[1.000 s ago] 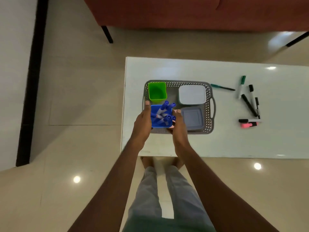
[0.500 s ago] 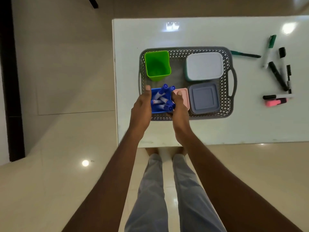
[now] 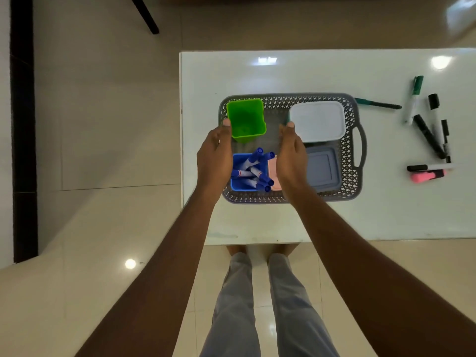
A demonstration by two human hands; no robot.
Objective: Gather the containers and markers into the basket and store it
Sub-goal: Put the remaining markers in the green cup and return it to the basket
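Glossy beige floor tiles surround a white table [image 3: 309, 222], seen from above by a person standing at its near edge. Both hands hover over the left half of a grey perforated basket [image 3: 353, 176] that sits toward the table's left edge. The left hand [image 3: 215, 155] is loosely spread and holds nothing, its thumb tip level with the left side of a green cup [image 3: 246, 119]; whether it touches the cup cannot be told. The right hand [image 3: 292, 155] is likewise spread and empty, its thumb tip just beside the near left corner of a white lidded container [image 3: 318, 119].

Between the two hands, in the basket's near left corner, stands a blue cup [image 3: 240, 185] filled with blue markers [image 3: 253, 167] that lean in several directions. Just right of it a pink container [image 3: 272, 173] shows as a narrow strip, mostly hidden by the right hand. Further right, in the near right corner, lies a grey-blue lidded container [image 3: 322, 168]. The green cup occupies the far left corner and the white container the far right corner.

Outside the basket, toward the table's right edge, loose pens lie scattered: a dark green pen [image 3: 377, 104] just off the basket's far right corner, a green-capped marker [image 3: 414, 99], several black markers [image 3: 428, 136], and a pink highlighter [image 3: 426, 175] nearest the near edge.
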